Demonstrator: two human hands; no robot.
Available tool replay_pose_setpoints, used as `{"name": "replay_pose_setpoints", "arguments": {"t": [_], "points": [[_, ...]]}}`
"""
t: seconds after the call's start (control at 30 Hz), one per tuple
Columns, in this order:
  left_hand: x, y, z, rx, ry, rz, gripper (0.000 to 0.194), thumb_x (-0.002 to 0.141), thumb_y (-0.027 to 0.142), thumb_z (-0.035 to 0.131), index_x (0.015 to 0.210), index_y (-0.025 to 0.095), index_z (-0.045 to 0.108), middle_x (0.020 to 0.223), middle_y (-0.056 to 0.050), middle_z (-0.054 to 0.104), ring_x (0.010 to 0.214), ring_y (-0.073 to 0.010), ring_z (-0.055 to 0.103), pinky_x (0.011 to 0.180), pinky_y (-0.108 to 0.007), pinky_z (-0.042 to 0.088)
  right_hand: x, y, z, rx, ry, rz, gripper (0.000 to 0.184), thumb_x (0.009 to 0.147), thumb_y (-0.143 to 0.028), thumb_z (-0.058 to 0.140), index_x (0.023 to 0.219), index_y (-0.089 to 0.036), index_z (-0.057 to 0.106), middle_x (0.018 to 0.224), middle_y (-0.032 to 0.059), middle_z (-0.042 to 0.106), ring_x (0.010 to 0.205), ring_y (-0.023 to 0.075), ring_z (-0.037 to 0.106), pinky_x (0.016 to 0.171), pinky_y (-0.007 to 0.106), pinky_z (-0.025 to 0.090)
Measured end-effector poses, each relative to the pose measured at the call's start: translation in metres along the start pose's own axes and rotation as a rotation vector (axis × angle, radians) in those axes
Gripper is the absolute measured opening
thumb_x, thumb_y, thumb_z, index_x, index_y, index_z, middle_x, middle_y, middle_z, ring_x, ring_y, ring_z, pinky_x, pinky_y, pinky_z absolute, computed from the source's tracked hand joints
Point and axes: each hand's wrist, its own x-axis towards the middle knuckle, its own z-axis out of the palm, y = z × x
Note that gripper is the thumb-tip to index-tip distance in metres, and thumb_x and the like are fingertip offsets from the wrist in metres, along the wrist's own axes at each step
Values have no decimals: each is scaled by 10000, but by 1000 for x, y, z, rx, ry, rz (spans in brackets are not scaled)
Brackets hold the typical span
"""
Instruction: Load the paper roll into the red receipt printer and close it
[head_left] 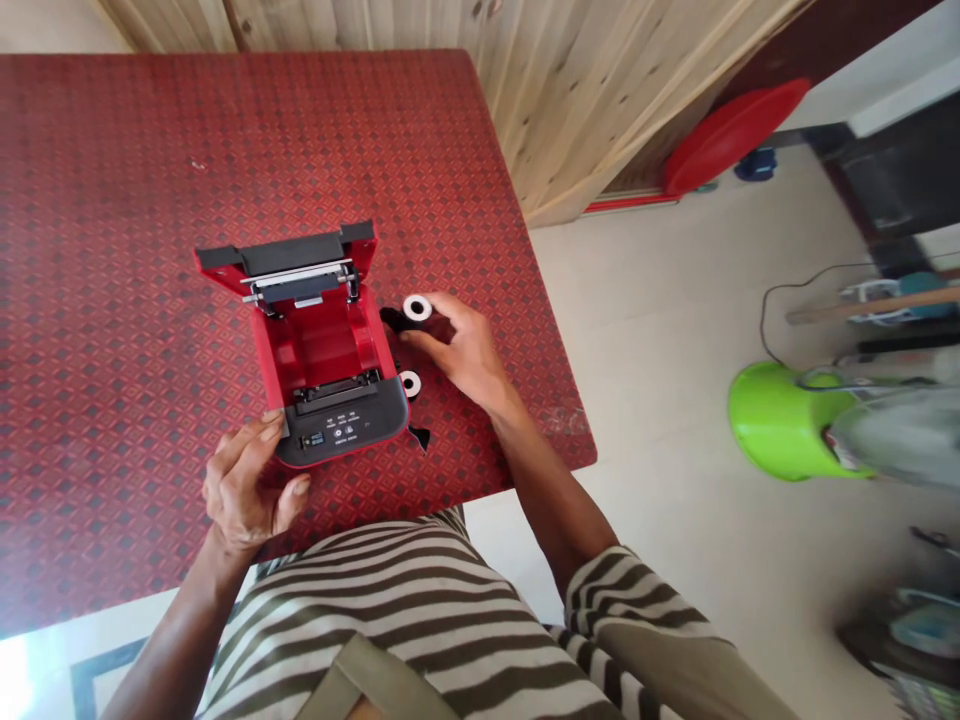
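A red and black label printer (330,350) stands on the table, its lid (289,260) raised and its red inner bay showing. At the front left corner, the fingers of my left hand (244,485) rest against the black panel, with the thumb spread away below it. My right hand (465,350) is beside the printer's right side, finger and thumb closed around a black ribbon roll (417,308) with a white end. Nearer to me lies a second white-ended roll (410,384), close against the printer. A loose black tail (420,437) sticks out below it.
The red patterned table (112,350) ends to my right and just in front of my body. A wooden plank wall (525,90) rises behind it. On the floor at right are a green bucket (772,420), a red basin (727,135) and a cable (765,300).
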Motion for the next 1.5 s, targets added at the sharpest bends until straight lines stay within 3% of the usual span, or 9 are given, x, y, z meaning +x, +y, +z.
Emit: {"name": "replay_pose_setpoints", "arguments": {"t": [0.1,0.2,0.33,0.5,0.63,0.83,1.17,1.33,1.5], "points": [[1,2,0,-10,-11,-13,511,923,576,681,1242,177,694,996,-126,776,925,-271,766,833,-398,638,-15,-40,-39,128,-80,-46,424,954,-418,775,1350,-285,702,1274,52,767,1124,252,729,986,440,603],[3,3,0,-20,4,-14,518,939,585,658,1252,174,694,1013,-135,777,935,-274,766,823,-401,641,-20,-90,-69,169,-365,-211,481,1013,-430,718,1468,-293,640,1248,57,768,1108,271,746,977,475,626],[3,2,-1,-42,-22,1,527,963,573,633,1305,174,672,1059,-144,786,957,-280,780,816,-408,655,-5,-124,-52,-207,-488,-428,341,1024,-180,690,1358,-237,656,1198,50,763,1104,238,724,992,436,608],[4,5,-2,-9,-6,92,520,1004,502,613,1425,198,594,1130,-124,781,1016,-262,789,825,-377,662,14,-126,14,-650,-466,-557,188,1081,-92,520,1098,-162,694,1027,87,740,1083,252,664,922,393,565],[9,8,-2,-67,13,135,574,1022,423,620,1537,192,516,1179,-127,764,1051,-248,781,813,-351,649,19,-134,37,-826,-499,-463,229,1060,-45,512,1059,-122,728,980,137,762,1063,284,679,874,393,544],[11,11,-5,-97,-9,146,616,1035,397,627,1578,142,486,1202,-148,753,1124,-254,768,852,-345,638,29,-147,41,-920,-658,-332,300,1056,-20,474,1098,-81,765,1065,192,793,1147,312,706,912,408,548],[11,13,-8,-50,-16,133,580,1048,427,607,1551,158,502,1147,-130,780,1074,-258,786,842,-360,639,43,-133,54,-920,-753,-239,379,1060,-11,411,1146,-94,770,1127,190,799,1132,303,736,965,425,563],[10,12,-8,-46,-25,129,569,1048,431,604,1539,162,504,1146,-124,783,1074,-259,789,844,-354,636,29,-129,28,-633,-650,-371,460,1045,19,381,1372,-115,675,1378,158,735,1279,252,679,1138,461,539],[13,16,-9,-51,-15,118,563,1048,426,594,1546,177,507,1184,-124,782,1104,-254,778,861,-355,638,7,-123,0,-313,-624,-469,472,1018,11,477,1414,-176,655,1344,90,760,1229,212,691,1105,461,577]]}}
